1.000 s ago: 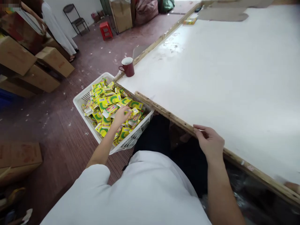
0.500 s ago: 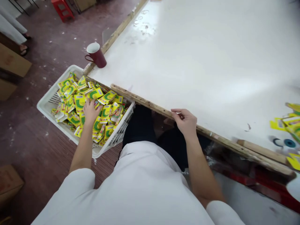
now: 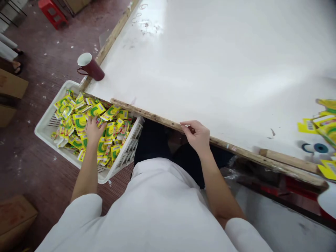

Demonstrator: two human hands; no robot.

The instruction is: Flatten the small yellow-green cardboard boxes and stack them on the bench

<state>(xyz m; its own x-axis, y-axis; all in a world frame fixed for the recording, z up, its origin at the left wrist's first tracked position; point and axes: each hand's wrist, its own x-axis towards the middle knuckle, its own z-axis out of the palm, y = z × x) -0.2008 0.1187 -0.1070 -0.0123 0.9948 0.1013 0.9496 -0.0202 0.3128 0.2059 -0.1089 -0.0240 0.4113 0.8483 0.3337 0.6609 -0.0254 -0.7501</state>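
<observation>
My left hand (image 3: pixel 94 130) lies on a heap of small yellow-and-green packets (image 3: pixel 79 121) with its fingers spread. The heap fills a white plastic basket (image 3: pixel 42 131) at the table's left corner. My right hand (image 3: pixel 196 135) rests at the wooden edge strip (image 3: pixel 149 114) of the white table (image 3: pixel 210 70). Its thumb and fingers are curled near each other, with a gap between them and nothing visible inside.
A maroon mug (image 3: pixel 93 68) stands on the table's left corner. To the right are more yellow packets (image 3: pixel 325 122), a tape roll (image 3: pixel 320 148) and a wooden bar (image 3: pixel 288 161). Cardboard boxes (image 3: pixel 15 217), a red stool (image 3: pixel 54 14) and another person's feet (image 3: pixel 17 66) are on the floor.
The view has shifted, so the table, mug and basket appear further left. My left hand stays on the packets, and my right hand stays at the table edge.
</observation>
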